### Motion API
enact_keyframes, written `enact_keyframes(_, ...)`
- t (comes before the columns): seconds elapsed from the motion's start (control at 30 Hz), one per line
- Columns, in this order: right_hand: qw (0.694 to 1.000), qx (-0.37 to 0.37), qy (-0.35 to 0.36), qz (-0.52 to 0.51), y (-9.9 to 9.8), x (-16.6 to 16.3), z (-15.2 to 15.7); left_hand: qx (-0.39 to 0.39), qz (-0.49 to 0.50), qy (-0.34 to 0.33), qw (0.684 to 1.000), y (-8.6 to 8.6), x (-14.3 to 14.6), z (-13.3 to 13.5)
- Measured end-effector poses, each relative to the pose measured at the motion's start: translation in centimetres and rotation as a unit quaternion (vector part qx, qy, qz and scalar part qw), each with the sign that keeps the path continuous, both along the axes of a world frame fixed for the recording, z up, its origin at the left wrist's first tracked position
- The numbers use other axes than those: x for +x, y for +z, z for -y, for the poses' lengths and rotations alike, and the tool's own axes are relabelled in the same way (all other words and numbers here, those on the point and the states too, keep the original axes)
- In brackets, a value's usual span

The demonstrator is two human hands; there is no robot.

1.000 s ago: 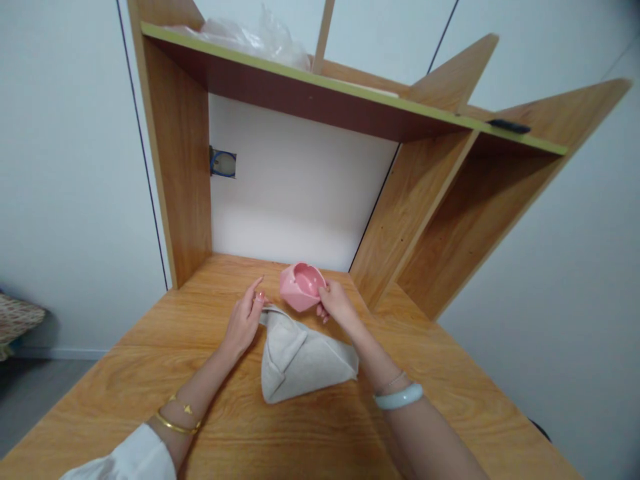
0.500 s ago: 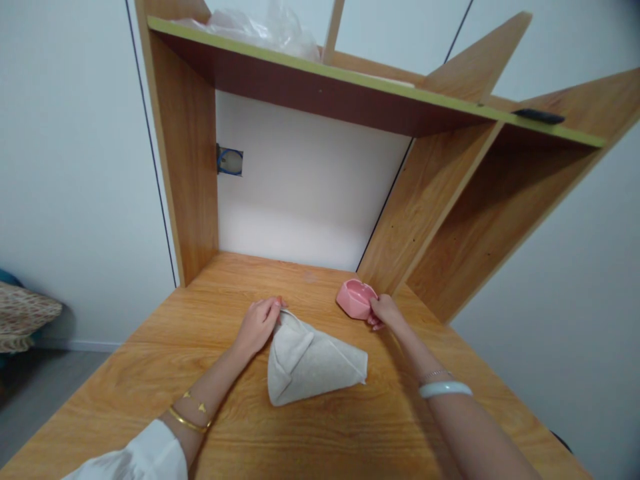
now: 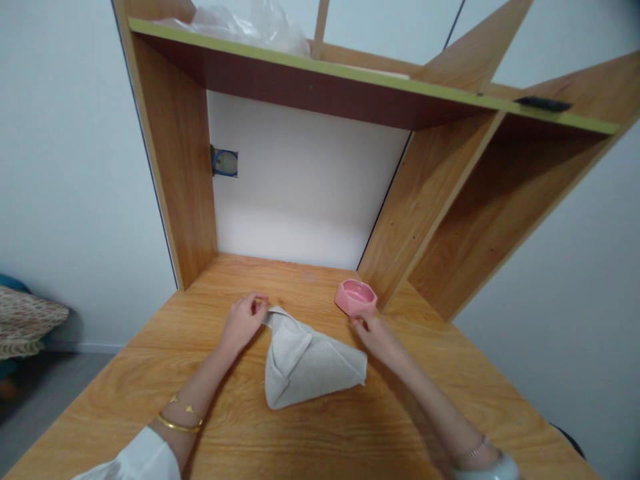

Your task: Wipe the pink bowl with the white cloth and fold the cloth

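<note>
A light grey folded cloth point(image 3: 315, 370) lies on the wooden desktop, its narrow end toward the right. At its upper left corner, my left hand point(image 3: 245, 321) is closed, thumb and finger pinching the small pulled-out flap. A pink angular bowl point(image 3: 354, 299) stands behind the cloth, to the right. My right hand point(image 3: 376, 335) is just in front of the bowl, fingers loosely bent and partly apart, with nothing visible in them. Whether the fingertips touch the bowl's front is unclear.
A wooden desktop point(image 3: 300, 443) carries side panels and a shelf point(image 3: 310, 63) above. On the shelf are a clear plastic bag point(image 3: 240, 30) and a dark object point(image 3: 544, 104). A wall box with wires point(image 3: 225, 163) is at the back left. Patterned fabric point(image 3: 30, 317) shows far left.
My right hand has let go of the bowl's right side and moved left to its front. My left hand has moved slightly left, drawing the cloth's corner outward.
</note>
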State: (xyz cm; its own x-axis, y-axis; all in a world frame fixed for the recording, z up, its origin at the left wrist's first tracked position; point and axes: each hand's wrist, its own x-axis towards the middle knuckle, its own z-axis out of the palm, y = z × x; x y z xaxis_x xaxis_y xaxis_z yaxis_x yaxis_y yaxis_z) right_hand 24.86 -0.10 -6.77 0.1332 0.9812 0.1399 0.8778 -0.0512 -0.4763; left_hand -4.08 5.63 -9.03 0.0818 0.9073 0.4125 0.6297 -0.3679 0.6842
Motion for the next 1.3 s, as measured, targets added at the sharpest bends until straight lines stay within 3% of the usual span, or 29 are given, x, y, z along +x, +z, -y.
enact_keyframes(0.13, 0.999, -0.009, 0.041, -0.02, -1.2, -0.5, 3.1, -0.001, -0.015, -0.019, 1.0, 0.4, -0.6, 0.0)
enact_keyframes(0.3, 0.998, 0.006, 0.058, -0.024, -1.0, -1.3, 4.7, 0.007, -0.003, -0.043, 0.999, 2.3, -0.1, 1.2)
enact_keyframes(0.43, 0.997, -0.005, 0.079, -0.02, -0.7, -3.6, 4.2, -0.012, -0.006, -0.151, 0.988, 3.7, 1.7, 2.3)
enact_keyframes(0.57, 0.994, -0.03, 0.092, -0.051, -0.7, -5.8, 2.7, -0.028, -0.146, -0.241, 0.959, 3.9, 3.0, 2.7)
enact_keyframes(0.67, 0.99, -0.072, 0.085, -0.091, -0.5, -6.5, 1.9, -0.057, -0.217, -0.265, 0.938, 3.5, 2.4, 2.8)
enact_keyframes(0.8, 0.978, -0.095, 0.084, -0.164, 0.2, -6.0, 1.8, -0.071, -0.216, -0.31, 0.923, 3.0, 0.4, 3.2)
enact_keyframes(0.97, 0.961, -0.146, 0.093, -0.214, 1.5, -4.3, 2.5, -0.08, -0.207, -0.323, 0.92, 2.9, -1.2, 4.0)
enact_keyframes(1.3, 0.933, -0.263, 0.165, -0.182, 2.6, -3.2, 6.0, -0.106, -0.217, -0.324, 0.915, 3.8, -1.4, 3.5)
